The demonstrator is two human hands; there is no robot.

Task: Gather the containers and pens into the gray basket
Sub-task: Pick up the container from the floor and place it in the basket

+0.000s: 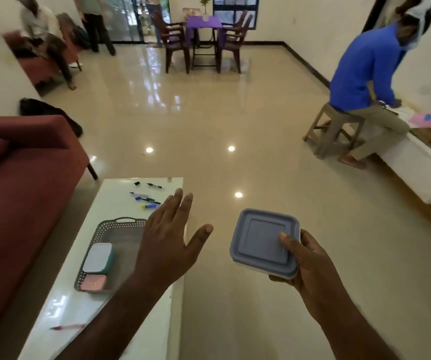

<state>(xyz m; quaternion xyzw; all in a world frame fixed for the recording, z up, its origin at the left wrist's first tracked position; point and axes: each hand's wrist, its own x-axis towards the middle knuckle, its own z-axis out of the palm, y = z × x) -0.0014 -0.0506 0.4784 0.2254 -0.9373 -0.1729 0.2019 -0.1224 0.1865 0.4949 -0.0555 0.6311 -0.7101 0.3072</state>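
head: left hand (167, 245) hides gray basket (110, 229) (partly).

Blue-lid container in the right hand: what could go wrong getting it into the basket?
1. The right hand grips the blue-lid container by one corner, out over the floor past the white table; it could slip and drop.
2. The gray basket already holds a teal container and a pink one; the free space lies under the open left hand, which may block the placement.
3. The markers beyond the basket could get knocked off.
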